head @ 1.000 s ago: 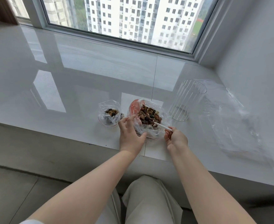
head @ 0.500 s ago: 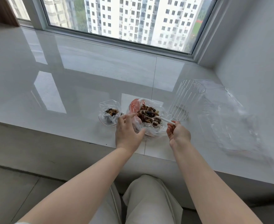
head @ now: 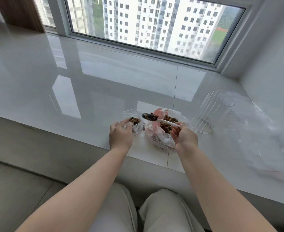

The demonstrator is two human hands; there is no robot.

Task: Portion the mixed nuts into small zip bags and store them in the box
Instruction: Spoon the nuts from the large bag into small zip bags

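Nuts sit in the big crinkled bag on the white bench, near its front edge. My right hand is clamped w/ curled fingers on the white spoon, its loaded bowl hanging between the big bag & the small zip bag. My left hand pinches the small bag's near rim, mouth open, some nuts inside. Clear box stands just right of the big bag; loose plastic sheet farther right.
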